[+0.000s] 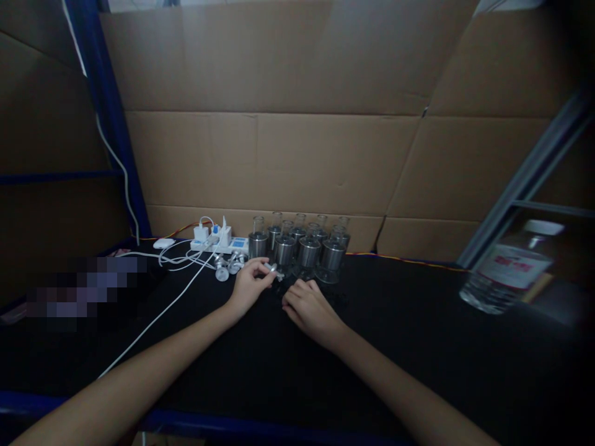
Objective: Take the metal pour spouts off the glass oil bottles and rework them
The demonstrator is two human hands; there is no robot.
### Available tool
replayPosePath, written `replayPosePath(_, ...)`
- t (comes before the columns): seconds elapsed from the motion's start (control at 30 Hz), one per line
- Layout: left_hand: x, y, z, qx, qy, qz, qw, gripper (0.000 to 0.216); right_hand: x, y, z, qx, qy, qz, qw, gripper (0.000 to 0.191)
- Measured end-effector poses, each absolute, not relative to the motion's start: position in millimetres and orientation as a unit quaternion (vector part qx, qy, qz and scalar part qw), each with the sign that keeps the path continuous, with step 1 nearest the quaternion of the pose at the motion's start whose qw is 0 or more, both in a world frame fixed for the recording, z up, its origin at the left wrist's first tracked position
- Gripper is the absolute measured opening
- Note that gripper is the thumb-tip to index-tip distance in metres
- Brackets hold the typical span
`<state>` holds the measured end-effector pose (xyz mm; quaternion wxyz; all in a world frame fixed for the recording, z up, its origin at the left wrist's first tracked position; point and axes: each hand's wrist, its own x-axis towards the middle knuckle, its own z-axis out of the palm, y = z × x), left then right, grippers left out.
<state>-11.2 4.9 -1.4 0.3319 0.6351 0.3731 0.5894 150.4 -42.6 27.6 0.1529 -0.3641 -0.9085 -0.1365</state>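
Note:
My left hand (251, 282) pinches a small silver-and-clear fitting (271, 269) between thumb and fingertips. Close by on the right, my right hand (310, 310) is closed with its fingers curled. Whatever it may grip is hidden. Just beyond both hands stand several upright glass vessels (308, 253) with metal-coloured bodies and narrow clear necks, grouped in rows. Left of them lie a few more silver-and-clear fittings (222, 267), which look like the held one. Small dark pieces beside my right hand blend into the black tabletop (260, 365).
A white power strip (240, 243) with plugged-in chargers and loose white cables (174, 297) occupies the left back. A large clear bottle (509, 272) stands at the right. Cardboard panels (325, 155) wall off the back, and a blue post (114, 124) rises at the left.

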Motion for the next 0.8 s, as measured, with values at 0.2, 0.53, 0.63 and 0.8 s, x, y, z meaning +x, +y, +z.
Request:
replayPosePath(0.2, -9.0, 5.1, -1.9, 0.653, 0.372, 0.575, 0.325, 0.016, 147.7, -47.7, 28.2, -0.303, -0.929, -0.166, 0.131, 0.012)
replayPosePath(0.53, -8.0, 2.0, 0.9, 0.648, 0.330, 0.578, 0.370, 0.041, 146.6, -52.1, 27.9, -0.304, -0.929, -0.179, 0.114, 0.018)
replayPosePath(0.63, -8.2, 3.5, -0.7, 0.676, 0.335, 0.561, 0.341, 0.023, 146.5, -52.4, 28.1, -0.312, -0.928, -0.171, 0.109, 0.017)
replayPosePath(0.8, -5.7, 2.8, -2.2, 0.655, 0.346, 0.572, 0.353, 0.022, 148.2, -50.5, 29.1, -0.325, -0.930, -0.116, 0.128, 0.019)
